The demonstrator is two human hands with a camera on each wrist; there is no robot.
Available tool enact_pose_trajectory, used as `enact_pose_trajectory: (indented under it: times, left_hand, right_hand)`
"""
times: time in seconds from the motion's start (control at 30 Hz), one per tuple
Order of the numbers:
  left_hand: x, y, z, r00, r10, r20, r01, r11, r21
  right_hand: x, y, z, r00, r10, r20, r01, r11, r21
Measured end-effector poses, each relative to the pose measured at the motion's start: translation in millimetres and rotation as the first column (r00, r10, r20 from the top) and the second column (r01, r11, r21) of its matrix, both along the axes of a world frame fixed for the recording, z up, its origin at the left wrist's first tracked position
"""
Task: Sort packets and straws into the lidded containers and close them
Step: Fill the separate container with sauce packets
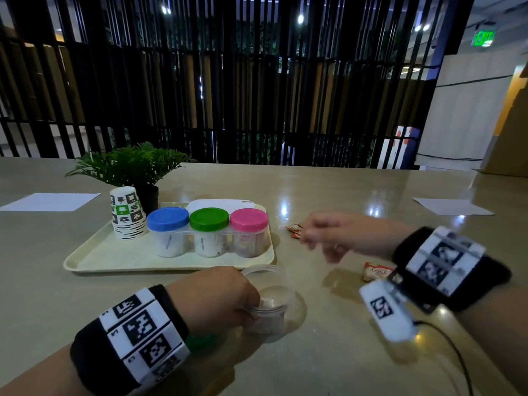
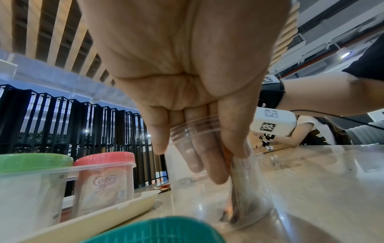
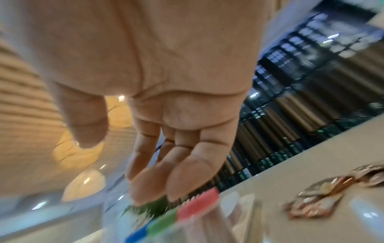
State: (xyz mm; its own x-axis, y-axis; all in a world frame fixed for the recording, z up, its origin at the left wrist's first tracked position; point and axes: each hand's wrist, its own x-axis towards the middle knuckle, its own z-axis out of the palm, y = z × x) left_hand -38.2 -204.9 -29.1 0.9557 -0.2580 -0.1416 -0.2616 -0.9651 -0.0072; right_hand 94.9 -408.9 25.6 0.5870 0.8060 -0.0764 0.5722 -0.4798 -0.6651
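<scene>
My left hand grips the open clear container near me, my right hand hangs slack and empty over the far-right packets, and a hurried grab could scatter them.

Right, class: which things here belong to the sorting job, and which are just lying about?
Belong to the job:
open clear container, gripped by left hand
right hand
loose packets
lidded containers
green lid

Lying about:
paper cups
plant
paper sheets
</scene>
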Motion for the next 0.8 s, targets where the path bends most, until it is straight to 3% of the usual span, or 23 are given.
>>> enact_pose_trajectory:
  times: [0.07, 0.13, 0.27, 0.4, 0.6, 0.8]
  left_hand:
    - [0.6, -0.2, -0.4, 1.000, 0.002, -0.001, -0.002, 1.000, -0.001]
    - [0.7, -0.7, -0.4, 1.000, 0.005, -0.001, -0.005, 1.000, -0.001]
    - [-0.1, -1.1, 0.7, 1.000, -0.001, 0.011, 0.001, 1.000, -0.011]
    - [-0.5, -1.0, 1.2, 1.000, -0.008, 0.006, 0.008, 1.000, -0.017]
    - [-0.2, -2.3, 1.4, 1.000, 0.001, -0.011, -0.001, 1.000, -0.020]
    - [0.0, -2.7, 1.0, 1.000, -0.006, 0.000, 0.006, 1.000, -0.007]
  right_hand:
    - [29.4, -18.0, 4.4, 0.988, -0.150, 0.042, 0.151, 0.988, -0.021]
    - [57.0, -34.0, -0.2, 0.957, -0.238, 0.168, 0.270, 0.940, -0.206]
    - [84.5, -53.1, -27.0, 0.900, -0.253, 0.355, 0.409, 0.771, -0.488]
    - [99.3, -62.0, -60.5, 0.895, -0.282, 0.347, 0.444, 0.649, -0.618]
    - [100.6, -63.5, -66.7, 0.895, -0.336, 0.291, 0.445, 0.654, -0.612]
    - [99.2, -61.8, -69.7, 0.918, -0.272, 0.289, 0.391, 0.743, -0.543]
